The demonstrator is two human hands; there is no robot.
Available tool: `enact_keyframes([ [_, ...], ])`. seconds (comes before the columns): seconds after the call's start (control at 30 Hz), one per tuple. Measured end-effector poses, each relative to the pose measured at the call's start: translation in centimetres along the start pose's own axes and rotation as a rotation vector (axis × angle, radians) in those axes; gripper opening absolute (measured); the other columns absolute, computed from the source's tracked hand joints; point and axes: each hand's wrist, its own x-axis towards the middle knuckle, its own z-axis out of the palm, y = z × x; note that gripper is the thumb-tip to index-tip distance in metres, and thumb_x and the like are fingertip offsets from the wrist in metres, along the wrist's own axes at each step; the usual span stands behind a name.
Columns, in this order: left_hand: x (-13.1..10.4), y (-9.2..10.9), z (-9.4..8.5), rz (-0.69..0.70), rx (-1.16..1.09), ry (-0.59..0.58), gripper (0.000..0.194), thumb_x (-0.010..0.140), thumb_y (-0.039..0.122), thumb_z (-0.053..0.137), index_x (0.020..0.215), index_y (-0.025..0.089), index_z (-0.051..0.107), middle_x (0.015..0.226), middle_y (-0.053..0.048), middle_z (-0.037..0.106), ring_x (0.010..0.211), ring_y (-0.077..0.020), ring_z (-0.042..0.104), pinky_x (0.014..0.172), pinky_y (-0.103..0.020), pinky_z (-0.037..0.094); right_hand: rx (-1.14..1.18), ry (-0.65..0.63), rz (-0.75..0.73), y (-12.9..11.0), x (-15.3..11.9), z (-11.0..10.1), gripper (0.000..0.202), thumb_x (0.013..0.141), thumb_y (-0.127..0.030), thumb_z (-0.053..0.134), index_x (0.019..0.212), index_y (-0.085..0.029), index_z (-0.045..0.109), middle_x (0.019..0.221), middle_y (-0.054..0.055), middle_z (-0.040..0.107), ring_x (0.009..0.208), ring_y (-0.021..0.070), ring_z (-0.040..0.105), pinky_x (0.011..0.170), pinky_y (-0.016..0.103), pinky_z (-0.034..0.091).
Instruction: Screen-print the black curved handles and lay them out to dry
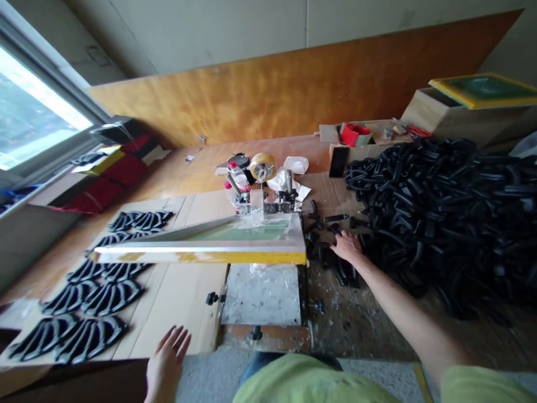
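My right hand [347, 247] is at the left edge of a large heap of black curved plastic handles [423, 207]. Its fingers are bent around a black plastic handle [324, 253] among several loose ones; the undersides of the fingers are hidden. My left hand [170, 352] is held near the table's front edge with fingers spread and nothing in it. Between the hands stands a screen-printing frame [201, 252], tilted up over a grey metal base plate [262, 294]. No handle shows on the plate.
Rows of black handles [90, 296] lie fanned out on cardboard [180, 302] at the left. Behind the frame are a tape roll [263, 167] and a bottle [237, 173]. A dark phone-like slab [339, 162] and a box with a yellow-edged screen [486, 89] stand at back right.
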Motion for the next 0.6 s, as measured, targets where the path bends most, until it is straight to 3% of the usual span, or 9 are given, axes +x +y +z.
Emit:
enact_keyframes([
  [0.1,1.8,0.6,1.3,-0.107,-0.077,0.001,0.018,0.072,0.016,0.064,0.089,0.021,0.060,0.092,-0.006,0.064,0.095,-0.0227,0.067,0.093,-0.045,0.054,0.086,0.022,-0.030,0.9,-2.9,0.2,0.029,0.093,-0.035,0.045,0.099,-0.021,0.070,0.109,0.011,0.064,0.103,0.0253,0.058,0.089,0.036,0.041],
  [0.2,2.7,2.2,2.8,-0.135,-0.140,-0.038,0.018,0.076,0.014,0.064,0.092,0.021,0.062,0.094,-0.005,0.065,0.086,-0.0157,0.067,0.089,-0.037,0.055,0.214,0.221,0.001,0.0,-5.2,-0.8,0.031,0.093,-0.020,0.041,0.110,-0.024,0.067,0.106,0.010,0.067,0.101,0.0248,0.060,0.086,0.035,0.045],
  [0.3,2.9,4.2,4.8,-0.067,-0.157,-0.113,0.017,0.078,0.014,0.063,0.094,0.020,0.063,0.093,-0.004,0.066,0.081,-0.0133,0.066,0.085,-0.034,0.056,0.401,0.372,-0.155,-4.8,-6.4,-2.2,0.038,0.091,-0.019,0.046,0.126,-0.023,0.059,0.114,0.010,0.066,0.105,0.0244,0.061,0.091,0.036,0.047],
  [0.43,2.9,6.3,7.5,-0.008,-0.201,-0.253,0.020,0.077,0.019,0.066,0.097,0.019,0.063,0.097,-0.005,0.066,0.080,-0.0123,0.066,0.082,-0.033,0.055,0.510,0.315,-0.610,-14.2,-6.5,-2.8,0.034,0.089,-0.014,0.052,0.118,-0.025,0.065,0.113,0.006,0.065,0.110,0.0206,0.058,0.100,0.036,0.045],
  [0.5,3.0,6.8,8.5,0.011,-0.223,-0.323,0.024,0.075,0.023,0.068,0.099,0.018,0.063,0.099,-0.005,0.066,0.082,-0.0126,0.065,0.081,-0.032,0.054,0.483,0.287,-0.671,-17.6,-6.3,-2.6,0.034,0.088,-0.010,0.051,0.115,-0.024,0.066,0.114,0.006,0.063,0.111,0.0191,0.058,0.099,0.035,0.046],
  [0.6,3.2,7.7,9.3,0.044,-0.237,-0.375,0.029,0.073,0.027,0.069,0.099,0.017,0.063,0.099,-0.006,0.066,0.082,-0.0134,0.064,0.079,-0.032,0.053,0.383,0.281,-0.651,-20.0,-6.2,-2.3,0.035,0.091,-0.010,0.047,0.118,-0.021,0.066,0.116,0.008,0.062,0.112,0.0190,0.057,0.100,0.034,0.045],
])
